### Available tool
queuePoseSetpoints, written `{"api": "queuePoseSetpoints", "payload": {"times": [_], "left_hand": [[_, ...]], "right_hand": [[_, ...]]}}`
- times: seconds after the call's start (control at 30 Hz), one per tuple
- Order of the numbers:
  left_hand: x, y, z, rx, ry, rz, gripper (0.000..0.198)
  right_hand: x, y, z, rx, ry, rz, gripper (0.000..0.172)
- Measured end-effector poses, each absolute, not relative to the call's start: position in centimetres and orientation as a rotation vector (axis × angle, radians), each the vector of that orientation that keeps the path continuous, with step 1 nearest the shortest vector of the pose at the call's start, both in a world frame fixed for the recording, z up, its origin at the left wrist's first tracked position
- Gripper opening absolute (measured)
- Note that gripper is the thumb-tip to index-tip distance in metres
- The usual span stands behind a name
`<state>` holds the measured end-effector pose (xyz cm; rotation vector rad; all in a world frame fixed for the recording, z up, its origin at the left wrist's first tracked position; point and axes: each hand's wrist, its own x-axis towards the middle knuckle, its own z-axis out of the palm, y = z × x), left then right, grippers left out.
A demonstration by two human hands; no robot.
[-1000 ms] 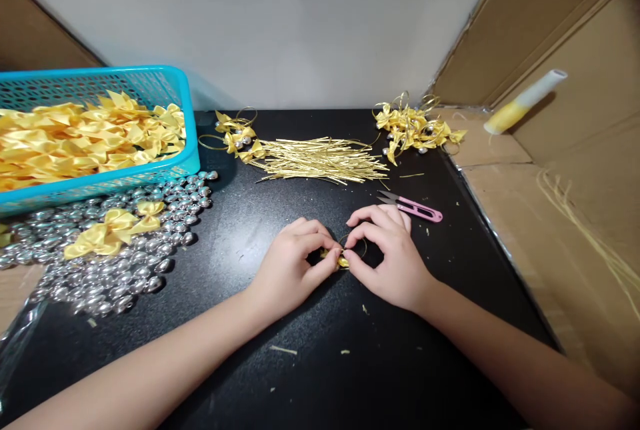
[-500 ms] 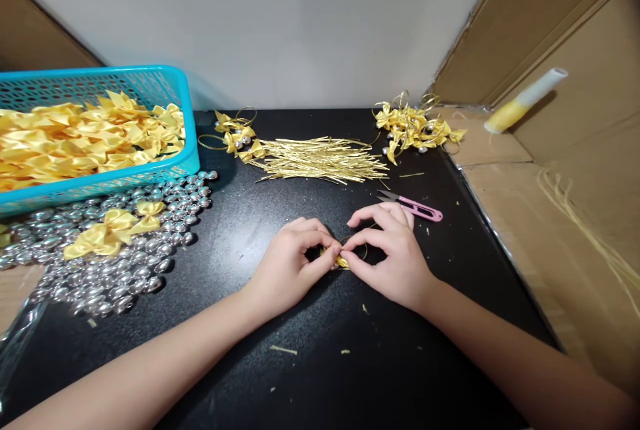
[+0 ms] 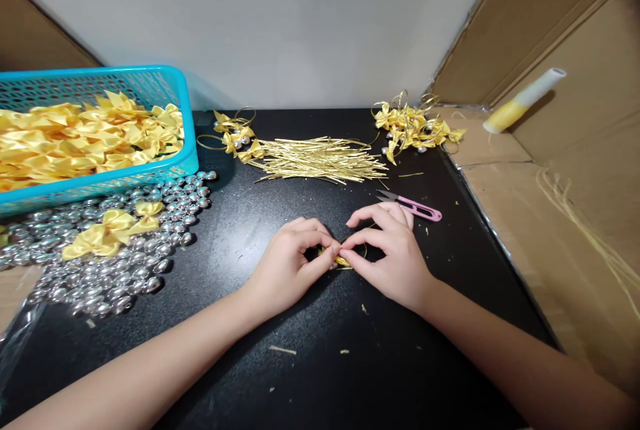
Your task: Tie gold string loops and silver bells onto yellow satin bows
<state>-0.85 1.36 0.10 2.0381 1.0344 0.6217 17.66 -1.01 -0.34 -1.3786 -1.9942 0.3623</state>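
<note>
Yellow, satin-like ribbon is showing directly beneath the meeting fingertips: the yellow bow [image 3: 342,261] is lying low at the black worktop [image 3: 240,363], between the two hands and mostly hidden by them. The left hand [image 3: 293,257] is pinching it narrowly, thumb against forefinger. The right hand [image 3: 393,257] is holding a similar narrow pinch at the same spot, seemingly on the gold cord [image 3: 367,251], though the exact contact is too small to confirm; its next finger is arching above. The cord is curving in a thin loop beneath that hand. Handling assessment: the bow is probably behaving as light, soft, somewhat slippery and easily creased, so hold is best being taken at its gathered centre, sparing the ribbon ends. The cord is likely acting springy, calling for a fingertip pinch close to the bow. Just beyond the right hand's far fingers, pink-handled snips [image 3: 416,205] are lying. Straight ahead of the fingertips, a bundle of gold cords [image 3: 325,159] is resting flat, with a small cluster of looped bows [image 3: 235,137] at its left end and a larger cluster [image 3: 407,125] beyond its right. Outward from the left hand, silver beads [image 3: 145,273] are carrying several loose bows [image 3: 107,233]; past these, a blue basket [image 3: 186,110] is holding many more.
</note>
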Motion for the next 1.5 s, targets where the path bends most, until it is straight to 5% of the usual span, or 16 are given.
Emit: {"api": "queuePoseSetpoints", "payload": {"times": [1.5], "left_hand": [[-0.9, 1.5, -0.08, 1.997, 1.027, 0.609, 0.019]], "right_hand": [[17.43, -0.99, -0.74, -1.322, -1.973, 0.324, 0.013]]}}
